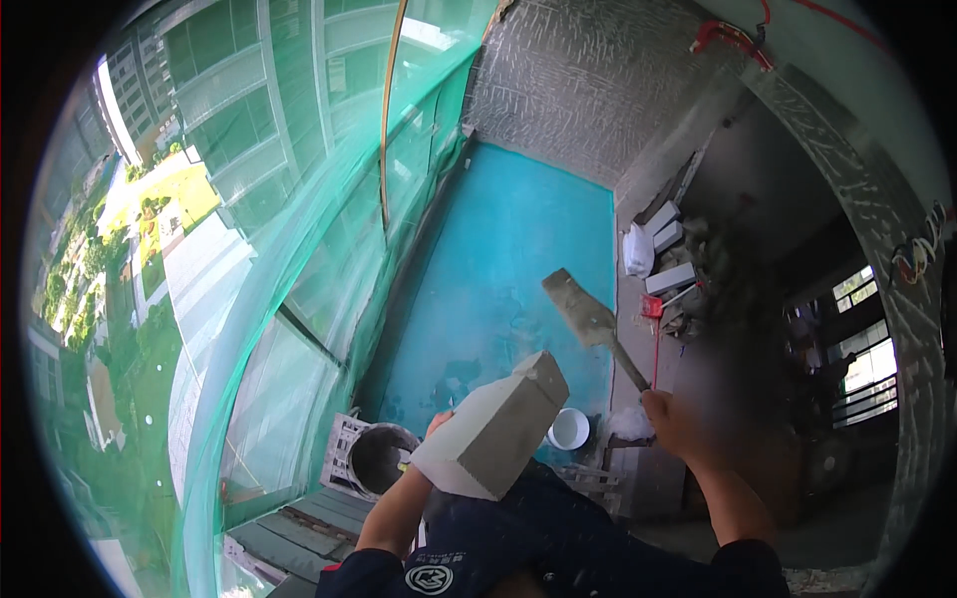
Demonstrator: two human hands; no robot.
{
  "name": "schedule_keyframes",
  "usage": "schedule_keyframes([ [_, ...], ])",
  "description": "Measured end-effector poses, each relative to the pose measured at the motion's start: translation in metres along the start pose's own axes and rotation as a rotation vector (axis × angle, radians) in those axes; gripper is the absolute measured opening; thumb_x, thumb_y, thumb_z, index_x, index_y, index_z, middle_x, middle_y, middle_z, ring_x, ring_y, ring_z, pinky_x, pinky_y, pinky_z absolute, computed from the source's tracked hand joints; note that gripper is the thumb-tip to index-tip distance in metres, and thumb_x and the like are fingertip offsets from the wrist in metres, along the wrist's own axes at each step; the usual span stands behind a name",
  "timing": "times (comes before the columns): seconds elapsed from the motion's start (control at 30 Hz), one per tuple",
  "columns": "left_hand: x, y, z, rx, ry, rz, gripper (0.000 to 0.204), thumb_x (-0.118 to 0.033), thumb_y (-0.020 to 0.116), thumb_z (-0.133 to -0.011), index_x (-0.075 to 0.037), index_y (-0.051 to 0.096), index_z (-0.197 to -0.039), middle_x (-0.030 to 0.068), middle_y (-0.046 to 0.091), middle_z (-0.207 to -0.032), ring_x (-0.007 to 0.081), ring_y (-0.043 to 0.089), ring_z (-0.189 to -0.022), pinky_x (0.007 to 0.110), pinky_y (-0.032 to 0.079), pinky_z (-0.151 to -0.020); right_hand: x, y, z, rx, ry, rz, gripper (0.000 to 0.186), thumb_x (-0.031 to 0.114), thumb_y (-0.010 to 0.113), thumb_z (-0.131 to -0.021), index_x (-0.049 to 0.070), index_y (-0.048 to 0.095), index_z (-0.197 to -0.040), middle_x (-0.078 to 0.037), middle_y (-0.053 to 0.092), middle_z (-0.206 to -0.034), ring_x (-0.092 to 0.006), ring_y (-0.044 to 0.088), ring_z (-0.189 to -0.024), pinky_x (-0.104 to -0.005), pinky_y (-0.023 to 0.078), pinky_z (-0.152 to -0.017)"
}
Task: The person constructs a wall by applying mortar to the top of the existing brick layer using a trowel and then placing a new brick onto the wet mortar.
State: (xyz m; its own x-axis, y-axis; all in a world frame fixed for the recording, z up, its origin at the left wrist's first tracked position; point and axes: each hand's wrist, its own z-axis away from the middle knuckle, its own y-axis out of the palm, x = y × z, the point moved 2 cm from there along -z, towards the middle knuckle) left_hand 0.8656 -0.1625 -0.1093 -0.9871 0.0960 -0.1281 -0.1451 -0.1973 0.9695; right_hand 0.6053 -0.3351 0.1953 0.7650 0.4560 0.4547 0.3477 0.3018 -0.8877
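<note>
My left hand (pixel 439 423) is closed on a pale grey-white building block (pixel 483 439), held tilted in front of my body; the block hides most of its fingers. The block's far upper end has an uneven, stepped edge. My right hand (pixel 666 419) grips the handle of a bricklayer's trowel (pixel 580 309), whose flat, mortar-smeared blade points up and to the left. The blade is apart from the block, beyond it and to its right.
A dark bucket (pixel 353 460) stands at lower left, a white bucket (pixel 569 429) right of the block. Blue-coated floor (pixel 508 249) stretches ahead. Green netting (pixel 309 239) lines the open left side. Loose blocks (pixel 670 279) and a red dustpan (pixel 651 306) lie right. Grey wall (pixel 578 90) rises beyond.
</note>
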Motion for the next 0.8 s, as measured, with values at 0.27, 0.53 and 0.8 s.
schedule_keyframes([
  [0.27,0.004,0.008,-0.010,0.009,-0.033,0.012,0.066,-0.039,0.054,-0.085,-0.001,0.042,-0.138,0.0184,0.050,-0.136,0.0361,0.051,-0.122,0.048,0.040,-0.102,0.007,-0.052,-0.006,-0.354,-0.581,-1.190,0.039,0.049,0.042,-0.098,0.013,0.049,-0.084,0.003,0.043,-0.053,-0.0096,0.038,-0.042,-0.0228,0.032,-0.042],
  [0.53,-0.015,0.004,-0.004,-0.003,-0.055,-0.041,0.066,-0.039,0.056,-0.084,-0.002,0.044,-0.137,0.0182,0.052,-0.134,0.0357,0.052,-0.120,0.047,0.041,-0.100,-0.021,0.023,-0.008,0.120,0.020,-0.050,0.055,0.050,0.048,-0.095,0.001,0.061,-0.075,-0.018,0.057,-0.062,-0.0304,0.055,-0.054,-0.0424,0.039,-0.052],
  [0.8,-0.009,0.019,-0.019,0.007,-0.092,-0.025,0.066,-0.039,0.057,-0.083,-0.002,0.045,-0.136,0.0179,0.053,-0.132,0.0354,0.053,-0.119,0.047,0.042,-0.099,0.016,-0.050,-0.017,-0.373,-0.375,-0.876,0.055,0.056,0.040,-0.096,0.011,0.039,-0.065,0.000,0.036,-0.052,-0.0139,0.034,-0.041,-0.0292,0.027,-0.040],
])
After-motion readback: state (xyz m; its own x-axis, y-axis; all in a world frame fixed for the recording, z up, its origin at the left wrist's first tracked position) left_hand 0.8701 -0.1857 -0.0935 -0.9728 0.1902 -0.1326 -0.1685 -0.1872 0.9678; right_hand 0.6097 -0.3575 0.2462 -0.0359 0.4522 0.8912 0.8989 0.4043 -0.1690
